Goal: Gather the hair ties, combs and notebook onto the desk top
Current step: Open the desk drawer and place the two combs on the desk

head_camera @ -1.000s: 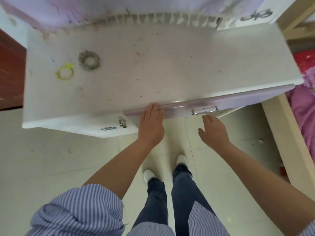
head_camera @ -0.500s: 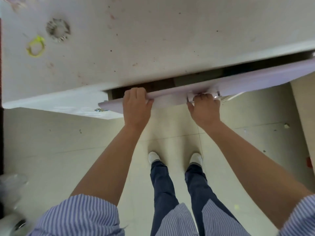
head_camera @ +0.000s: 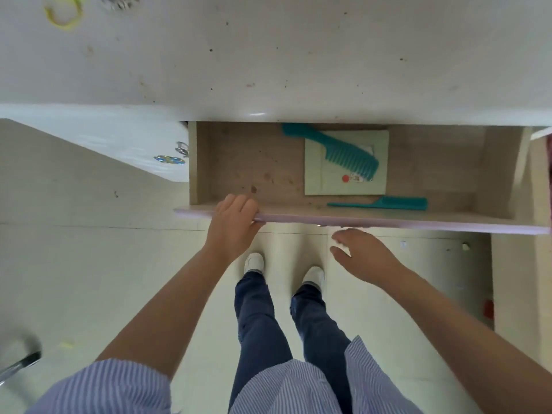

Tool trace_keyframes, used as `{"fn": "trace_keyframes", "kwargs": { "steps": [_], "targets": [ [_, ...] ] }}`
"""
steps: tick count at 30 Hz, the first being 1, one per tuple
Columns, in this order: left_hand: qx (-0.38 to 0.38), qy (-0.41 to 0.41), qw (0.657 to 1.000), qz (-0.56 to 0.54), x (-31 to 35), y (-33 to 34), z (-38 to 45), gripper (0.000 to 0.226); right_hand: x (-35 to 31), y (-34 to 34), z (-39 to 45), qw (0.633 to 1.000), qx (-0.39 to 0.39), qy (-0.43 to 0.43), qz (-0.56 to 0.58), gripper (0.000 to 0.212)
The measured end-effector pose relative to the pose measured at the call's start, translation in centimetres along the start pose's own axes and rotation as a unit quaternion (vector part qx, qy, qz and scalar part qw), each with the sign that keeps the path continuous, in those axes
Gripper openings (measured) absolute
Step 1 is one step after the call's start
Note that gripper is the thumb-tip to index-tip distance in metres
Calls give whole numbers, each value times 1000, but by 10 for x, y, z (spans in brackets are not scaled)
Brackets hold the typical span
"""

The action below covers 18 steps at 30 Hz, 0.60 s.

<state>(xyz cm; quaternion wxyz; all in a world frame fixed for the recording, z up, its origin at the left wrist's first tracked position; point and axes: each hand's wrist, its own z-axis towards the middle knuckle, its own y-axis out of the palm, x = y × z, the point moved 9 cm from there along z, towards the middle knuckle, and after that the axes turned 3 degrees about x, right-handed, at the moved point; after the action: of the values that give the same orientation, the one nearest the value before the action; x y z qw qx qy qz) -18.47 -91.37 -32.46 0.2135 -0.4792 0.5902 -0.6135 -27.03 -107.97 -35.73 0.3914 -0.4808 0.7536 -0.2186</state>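
Left hand (head_camera: pixel 234 224) grips the drawer (head_camera: pixel 373 218) front, holding it open; right hand (head_camera: pixel 363 253) hangs open, combs (head_camera: pixel 331 150) just beyond

The light is soft and even, bright as daylight. A small glare spot lies on the desk top (head_camera: pixel 257 114) front edge. Shadows are weak, with a darker band inside the drawer (head_camera: pixel 245 162). Wide-angle distortion bends the edges. The yellow hair tie (head_camera: pixel 63 14) is motion-blurred.

Combs (head_camera: pixel 334 150) and notebook (head_camera: pixel 346 177) in drawer (head_camera: pixel 239 162)
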Motion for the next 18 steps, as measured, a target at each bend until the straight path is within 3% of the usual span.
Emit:
{"fn": "trace_keyframes", "kwargs": {
  "steps": [3, 5, 9, 11, 15, 18],
  "targets": [
    [-99, -16, 995, -18, 2, 14, 20, 32, 1, -48, 5, 996, 57, -42, 48, 17],
    [-131, -32, 990, -29, 15, 23, 44, 31, 31, -76, 30, 995, 100, 18, 11, 18],
    [-158, -27, 986, 50, 51, 55, 99, 42, 108, -74, 69, 973, -13, 174, -151, 30],
    [-162, 2, 983, 91, 69, 71, 123, 52, 133, -64, 72, 963, -33, 218, -153, 33],
    [-138, 36, 980, 135, 91, 92, 149, 51, 147, -47, 76, 969, -49, 195, -145, 32],
    [-109, 78, 961, 242, 102, 77, 152, 41, 156, -45, 77, 963, -93, 190, -167, 29]
  ]
}}
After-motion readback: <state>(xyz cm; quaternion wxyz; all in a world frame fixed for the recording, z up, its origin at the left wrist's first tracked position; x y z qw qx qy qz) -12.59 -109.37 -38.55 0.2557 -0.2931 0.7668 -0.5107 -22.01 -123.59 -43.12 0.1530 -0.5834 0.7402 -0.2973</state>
